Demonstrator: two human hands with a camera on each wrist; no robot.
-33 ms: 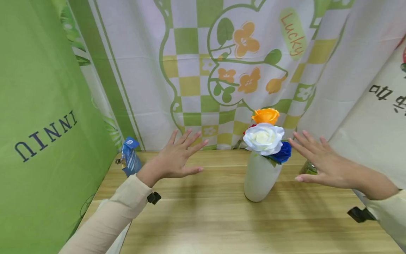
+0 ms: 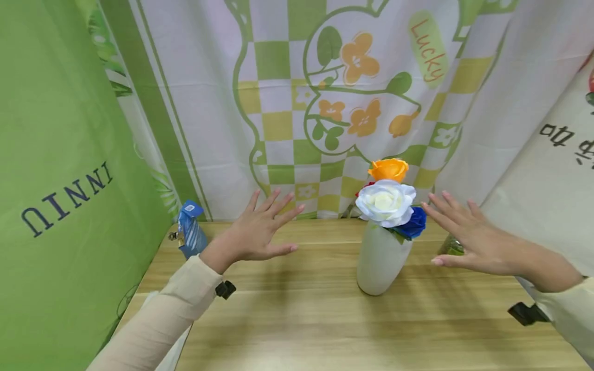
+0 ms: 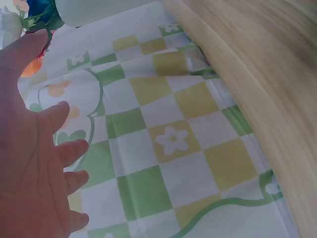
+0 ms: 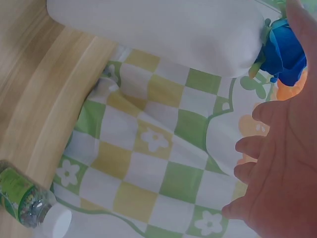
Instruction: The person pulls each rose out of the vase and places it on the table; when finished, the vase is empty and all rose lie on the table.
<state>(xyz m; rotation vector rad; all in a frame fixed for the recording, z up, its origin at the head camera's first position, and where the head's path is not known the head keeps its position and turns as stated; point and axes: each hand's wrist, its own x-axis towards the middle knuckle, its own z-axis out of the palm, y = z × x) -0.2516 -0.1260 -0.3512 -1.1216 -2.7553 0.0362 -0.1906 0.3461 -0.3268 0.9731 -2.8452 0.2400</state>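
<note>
A pale vase [image 2: 381, 265] stands upright on the wooden table, holding a white rose [image 2: 386, 202], an orange rose [image 2: 389, 170], a blue rose [image 2: 413, 224] and a mostly hidden red flower. My left hand [image 2: 260, 232] hovers above the table to the left of the vase, fingers spread and holding nothing. To the right of the vase, my right hand [image 2: 484, 242] is held out the same way, its fingertips close to the blue rose. In the right wrist view, a clear bottle [image 4: 30, 202] with a green label and white cap appears; the right hand partly hides it in the head view.
A blue patterned bag [image 2: 191, 234] with a clip stands at the table's back left corner. Behind the wooden table [image 2: 297, 319] hangs a checked, flowered curtain [image 2: 278, 103]. Green cloth [image 2: 55, 129] borders the left side, and pale cloth with dark lettering borders the right.
</note>
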